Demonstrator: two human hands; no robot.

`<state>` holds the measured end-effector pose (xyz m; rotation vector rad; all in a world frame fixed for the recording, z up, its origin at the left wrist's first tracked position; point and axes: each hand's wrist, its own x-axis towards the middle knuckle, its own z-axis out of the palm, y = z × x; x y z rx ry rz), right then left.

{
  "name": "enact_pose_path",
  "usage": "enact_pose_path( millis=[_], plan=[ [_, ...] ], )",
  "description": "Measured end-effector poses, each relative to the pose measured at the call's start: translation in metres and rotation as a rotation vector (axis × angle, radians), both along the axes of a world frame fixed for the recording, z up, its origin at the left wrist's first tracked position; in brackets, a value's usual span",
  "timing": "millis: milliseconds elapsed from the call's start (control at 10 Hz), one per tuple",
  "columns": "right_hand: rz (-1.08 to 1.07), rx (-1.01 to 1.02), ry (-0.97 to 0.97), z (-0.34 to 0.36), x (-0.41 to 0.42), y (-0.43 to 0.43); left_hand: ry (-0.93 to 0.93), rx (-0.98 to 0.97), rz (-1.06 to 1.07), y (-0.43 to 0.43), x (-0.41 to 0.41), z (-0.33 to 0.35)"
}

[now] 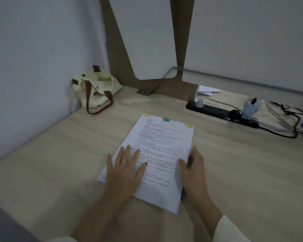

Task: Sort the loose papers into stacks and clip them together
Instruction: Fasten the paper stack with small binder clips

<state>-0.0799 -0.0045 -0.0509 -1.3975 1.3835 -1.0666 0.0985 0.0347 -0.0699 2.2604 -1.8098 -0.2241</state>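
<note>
Pressing down on the stack (157, 145), mid-bench (59, 154), with the left grip (124, 172): wide, fingers straight and spread over the stack's near-left part. Holding the stack's right edge with the right grip (194, 172): narrow, thumb on top, fingers along the side. On the stack's far edge, three clips (166, 119). Beyond the stack to the left, a bag (96, 88); to its far right, a power strip (220, 112).

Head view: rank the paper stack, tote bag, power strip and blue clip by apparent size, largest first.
1. paper stack, nearest the camera
2. tote bag, though it sits farther back
3. power strip, long but thin, so close to the bag
4. blue clip, smallest by far
</note>
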Motion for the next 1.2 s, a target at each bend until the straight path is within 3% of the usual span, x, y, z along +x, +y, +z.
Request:
enact_pose_path(
  millis=[100, 200, 500, 900, 1000, 1100, 1200],
  plan=[
    [0.245, -0.134, 0.691, -0.016, 0.019, -0.002, 0.000, 0.001, 0.041, -0.002, 0.029, -0.006],
    [0.351, -0.191, 0.965, -0.021, 0.040, -0.009, -0.020, -0.049, 0.039, -0.015, 0.060, -0.010],
    [0.290, -0.208, 1.025, -0.027, 0.104, -0.066, -0.039, -0.033, 0.001, -0.084, 0.124, -0.007],
    [0.263, -0.159, 1.067, -0.025, 0.128, -0.108, -0.004, 0.005, -0.028, -0.136, 0.150, -0.007],
    [0.282, -0.159, 1.035, -0.026, 0.127, -0.105, 0.009, -0.091, -0.075, -0.131, 0.150, -0.012],
    [0.243, -0.151, 0.763, -0.022, 0.120, -0.104, 0.015, -0.385, -0.072, -0.123, 0.148, -0.012],
    [0.124, -0.155, 0.425, -0.016, 0.110, -0.082, 0.037, -0.494, -0.084, -0.096, 0.140, -0.017]
  ],
)
